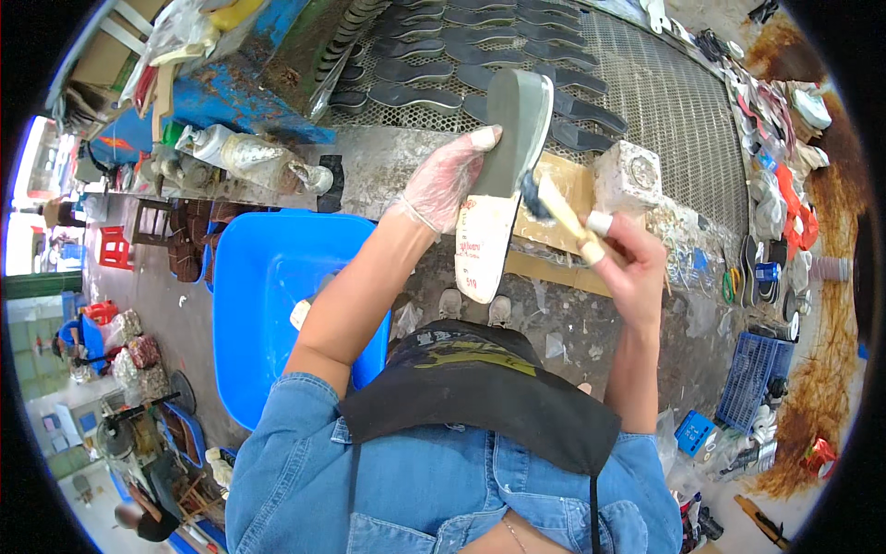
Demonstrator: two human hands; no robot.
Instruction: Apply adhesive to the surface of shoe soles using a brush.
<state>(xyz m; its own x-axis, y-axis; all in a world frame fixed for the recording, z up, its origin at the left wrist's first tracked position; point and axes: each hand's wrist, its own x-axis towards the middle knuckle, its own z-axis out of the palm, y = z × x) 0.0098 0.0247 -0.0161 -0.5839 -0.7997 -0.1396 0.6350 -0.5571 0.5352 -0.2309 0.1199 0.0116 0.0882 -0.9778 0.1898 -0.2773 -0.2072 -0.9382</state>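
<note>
My left hand [449,180], in a thin clear glove, holds a long shoe insole [503,175] upright over the bench, thumb on its grey upper half; its lower half is white with print. My right hand [630,268] grips a small brush [561,212] by its pale wooden handle. The dark bristles touch the right edge of the insole about halfway down. Both forearms come up from the lower edge, over my blue denim sleeves and a dark mask hanging at my chest.
A metal mesh rack [683,102] behind the bench carries several rows of grey insoles [434,92]. A blue plastic tub [268,295] stands at my left, a glue-crusted bottle [245,152] on the ledge, a white block [629,175] near the brush, a blue crate [749,379] at right.
</note>
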